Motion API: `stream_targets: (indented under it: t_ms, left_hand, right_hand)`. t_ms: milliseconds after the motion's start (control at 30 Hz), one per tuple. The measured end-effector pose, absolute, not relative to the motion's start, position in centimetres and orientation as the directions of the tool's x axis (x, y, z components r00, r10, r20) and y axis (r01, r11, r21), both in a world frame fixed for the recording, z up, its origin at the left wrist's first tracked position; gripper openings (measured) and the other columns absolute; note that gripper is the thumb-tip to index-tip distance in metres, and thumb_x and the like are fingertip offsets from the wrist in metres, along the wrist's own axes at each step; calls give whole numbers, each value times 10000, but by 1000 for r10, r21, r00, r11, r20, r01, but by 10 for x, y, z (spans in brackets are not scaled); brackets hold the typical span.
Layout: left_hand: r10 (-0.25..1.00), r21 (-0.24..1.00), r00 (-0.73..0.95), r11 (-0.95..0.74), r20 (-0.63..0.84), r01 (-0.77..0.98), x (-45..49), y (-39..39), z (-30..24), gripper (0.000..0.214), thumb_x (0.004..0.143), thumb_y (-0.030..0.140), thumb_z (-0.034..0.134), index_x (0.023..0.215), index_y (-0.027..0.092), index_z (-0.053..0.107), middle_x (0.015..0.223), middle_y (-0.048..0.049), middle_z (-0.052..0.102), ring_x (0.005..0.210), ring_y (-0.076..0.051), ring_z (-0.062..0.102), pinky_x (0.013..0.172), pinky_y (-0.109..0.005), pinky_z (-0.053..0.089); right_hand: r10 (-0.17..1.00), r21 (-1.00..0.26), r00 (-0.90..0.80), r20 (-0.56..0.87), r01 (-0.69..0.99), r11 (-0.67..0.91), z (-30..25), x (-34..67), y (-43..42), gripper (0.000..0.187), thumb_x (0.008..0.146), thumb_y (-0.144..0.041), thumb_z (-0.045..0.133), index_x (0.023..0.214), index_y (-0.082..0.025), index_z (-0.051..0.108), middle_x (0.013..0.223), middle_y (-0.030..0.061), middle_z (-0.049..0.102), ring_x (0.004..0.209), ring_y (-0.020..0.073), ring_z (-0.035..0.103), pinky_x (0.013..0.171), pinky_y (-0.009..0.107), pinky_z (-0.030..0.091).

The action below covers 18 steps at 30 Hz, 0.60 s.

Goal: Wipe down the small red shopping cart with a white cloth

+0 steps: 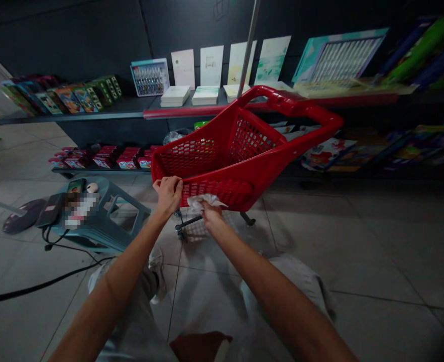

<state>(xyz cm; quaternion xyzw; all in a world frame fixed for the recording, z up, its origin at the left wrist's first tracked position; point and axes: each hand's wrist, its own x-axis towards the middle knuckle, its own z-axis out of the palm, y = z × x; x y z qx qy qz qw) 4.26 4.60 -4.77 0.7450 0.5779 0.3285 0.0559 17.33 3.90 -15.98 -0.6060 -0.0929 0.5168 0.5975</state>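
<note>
A red plastic shopping cart (270, 178) with mesh sides stands in front of me, its handle toward the upper right. My left hand (169, 192) is closed over the rim at the cart's front left corner. Lower on the near side, my right hand (210, 211) presses a crumpled white tissue (201, 202) against the mesh near its bottom edge. The right fingers are partly hidden by the tissue. Below the basket, grey legs with casters (180, 232) rest on the tiled floor.
A stack of blue-grey plastic stools (122, 236) stands at left, with small items and a black cable on it. A round stand base (24, 217) is beside it. Behind the cart, shelves (105, 116) hold boxes, books and marker sets. A metal pole (249, 48) rises behind the cart.
</note>
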Motion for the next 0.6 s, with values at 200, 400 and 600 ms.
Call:
stream_targets:
  t_ms: [200, 400, 600]
  left_hand:
    - [900, 468, 156, -353, 408, 810, 32, 54, -49, 289, 1050, 384, 390, 991, 270, 648, 1066, -29, 751, 1140, -236, 578, 1108, -465, 253]
    - [908, 478, 169, -352, 384, 804, 16, 65, -49, 355, 1055, 426, 349, 961, 263, 650, 1060, -39, 735, 1128, -232, 580, 1123, -464, 257]
    - [906, 495, 94, -311, 414, 812, 1, 83, -52, 339, 1038, 430, 379, 867, 250, 610, 999, -41, 720, 1094, -228, 595, 1112, -457, 281]
  right_hand:
    - [758, -640, 273, -592, -731, -237, -113, 183, 37, 241, 752, -44, 674, 904, -203, 574, 744, -49, 715, 614, 99, 682, 545, 179, 567]
    - [696, -678, 458, -552, -733, -55, -83, 253, 33, 264, 743, -73, 689, 943, -211, 585, 774, -57, 712, 677, 124, 712, 601, 215, 602]
    - [510, -926, 857, -67, -244, 287, -43, 336, 22, 222, 768, -218, 684, 982, -168, 649, 981, 40, 735, 941, 191, 732, 841, 329, 632]
